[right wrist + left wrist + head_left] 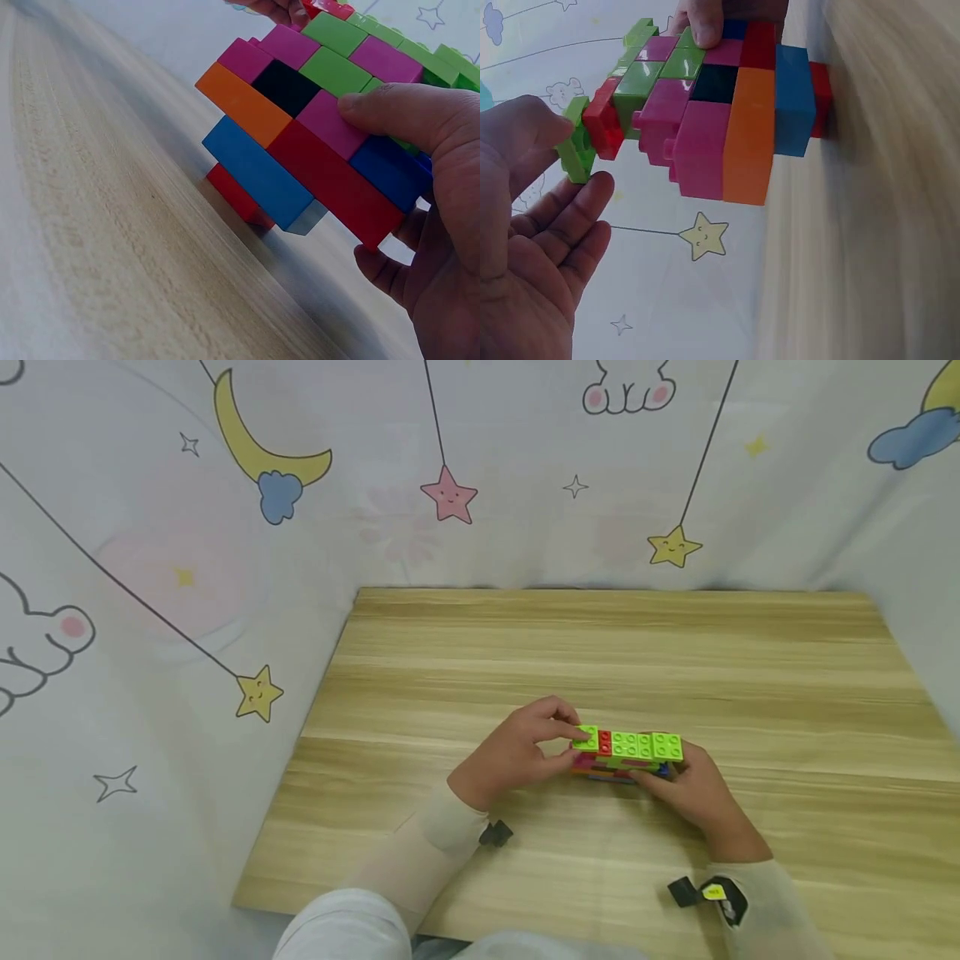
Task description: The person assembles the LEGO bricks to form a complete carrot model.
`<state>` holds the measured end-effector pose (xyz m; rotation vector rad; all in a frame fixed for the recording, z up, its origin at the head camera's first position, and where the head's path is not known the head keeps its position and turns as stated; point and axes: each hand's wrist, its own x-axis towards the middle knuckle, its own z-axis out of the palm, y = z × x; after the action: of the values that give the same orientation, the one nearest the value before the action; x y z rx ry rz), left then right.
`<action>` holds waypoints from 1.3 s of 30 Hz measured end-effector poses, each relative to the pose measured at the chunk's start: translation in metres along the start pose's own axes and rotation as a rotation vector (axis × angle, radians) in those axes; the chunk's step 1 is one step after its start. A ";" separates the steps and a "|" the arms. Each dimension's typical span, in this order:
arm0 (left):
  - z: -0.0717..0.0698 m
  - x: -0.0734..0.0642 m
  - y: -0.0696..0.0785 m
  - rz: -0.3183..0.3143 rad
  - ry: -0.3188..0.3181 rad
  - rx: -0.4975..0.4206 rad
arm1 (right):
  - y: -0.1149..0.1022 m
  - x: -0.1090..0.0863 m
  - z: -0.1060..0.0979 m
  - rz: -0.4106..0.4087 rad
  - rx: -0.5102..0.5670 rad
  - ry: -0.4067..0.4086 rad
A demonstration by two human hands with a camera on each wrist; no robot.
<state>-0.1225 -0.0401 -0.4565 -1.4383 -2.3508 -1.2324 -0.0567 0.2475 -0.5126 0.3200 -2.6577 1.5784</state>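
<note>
A stepped structure of toy building bricks (pixel 705 150) stands over the table, its side showing pink, orange, black, green, red and blue bricks. My left hand (pixel 513 756) pinches a light green brick (pixel 576 142) between thumb and fingers at the structure's upper left end. That brick is beside a red brick (pixel 604 124); whether the two are joined I cannot tell. At the other end my right hand (pixel 457 165) grips the structure, its thumb across a pink brick (pixel 326 124) and its fingers behind. Lowest is a small red brick (pixel 236 196) under a long blue one (pixel 259 172).
The wood-grain table (pixel 450 652) extends around both hands. White cloth (pixel 525 543) printed with stars and moons hangs behind it and along the sides. Black wrist mounts (pixel 497 833) sit on the sleeves.
</note>
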 end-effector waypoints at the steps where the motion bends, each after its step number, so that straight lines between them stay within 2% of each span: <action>1: -0.001 0.001 0.000 0.006 -0.005 0.014 | 0.000 0.000 0.000 -0.003 -0.004 0.001; 9: -0.007 0.006 0.005 0.031 -0.050 0.085 | 0.000 0.002 0.001 -0.012 -0.007 0.001; 14: -0.004 0.003 0.002 -0.003 -0.017 0.033 | -0.002 0.003 0.002 0.003 -0.021 0.002; 17: 0.000 -0.003 -0.003 -0.091 -0.014 -0.064 | 0.000 0.001 0.001 -0.003 -0.051 0.010; 23: 0.013 -0.029 -0.021 -0.359 -0.040 -0.277 | 0.011 -0.015 -0.008 -0.056 -0.156 0.078; 26: 0.026 -0.035 -0.029 -0.444 -0.051 -0.336 | 0.015 -0.018 -0.009 -0.058 -0.182 0.109; 28: 0.036 -0.035 -0.032 -0.477 -0.046 -0.358 | 0.015 -0.017 -0.008 -0.052 -0.176 0.125; 33: 0.049 -0.033 -0.030 -0.568 0.035 -0.386 | 0.011 -0.013 0.001 0.020 -0.117 0.172; 37: 0.048 -0.032 -0.028 -0.693 0.132 -0.481 | 0.004 -0.010 0.010 0.125 -0.010 0.218; 39: 0.048 -0.032 -0.029 -0.754 0.156 -0.542 | 0.000 -0.009 0.013 0.151 0.012 0.235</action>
<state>-0.1143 -0.0356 -0.5207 -0.4449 -2.6446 -2.1877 -0.0472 0.2371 -0.5199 -0.0645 -2.5436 1.5607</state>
